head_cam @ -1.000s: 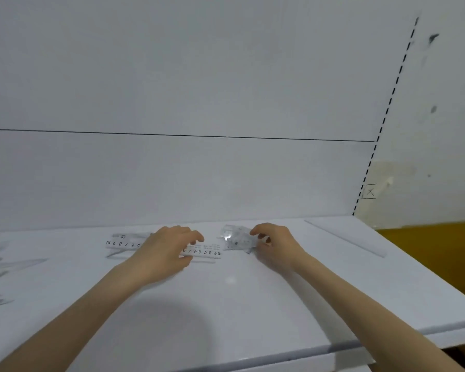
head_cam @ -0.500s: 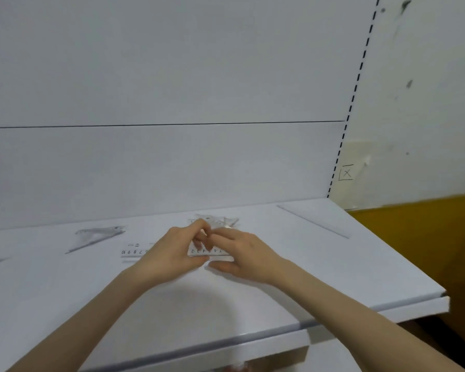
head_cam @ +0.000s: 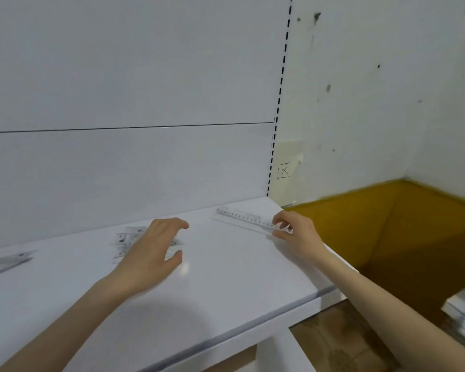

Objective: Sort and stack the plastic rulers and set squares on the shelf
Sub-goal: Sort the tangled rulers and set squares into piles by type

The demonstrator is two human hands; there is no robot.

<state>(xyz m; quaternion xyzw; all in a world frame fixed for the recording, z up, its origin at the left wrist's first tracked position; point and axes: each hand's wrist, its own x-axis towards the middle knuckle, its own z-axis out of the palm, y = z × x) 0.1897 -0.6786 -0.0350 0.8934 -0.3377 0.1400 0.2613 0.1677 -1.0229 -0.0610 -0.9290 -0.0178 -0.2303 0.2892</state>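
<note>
Since half a second ago the two hands, which then met over one ruler at mid-shelf, have parted. The right hand (head_cam: 295, 229) has gone to the far right end of the flat white shelf (head_cam: 226, 285). The left hand (head_cam: 153, 253) stays near the middle.

At the right end, a long clear plastic ruler (head_cam: 242, 218) lies flat, slanting from far left to near right. The right hand's curled fingers pinch its nearer right end. The left hand is spread wide, its fingers loosely arched and the thumb well apart, over a blurred pile of clear plastic rulers (head_cam: 125, 240). It grips nothing, and whether the palm touches the pile cannot be told. At the far left edge of the shelf lies a clear plastic set square (head_cam: 8, 260), well apart from both hands.

Black scale marks and numerals run along the long ruler, and dark print shows on the pile, but both are too blurred to read. On a pale patch of the white wall (head_cam: 373, 116), just right of the shelf's upright with its dashed column of slots (head_cam: 279, 98), a hand-drawn boxed X (head_cam: 284, 171) is legible. Below it runs a mustard-yellow wall band (head_cam: 387, 229).
</note>
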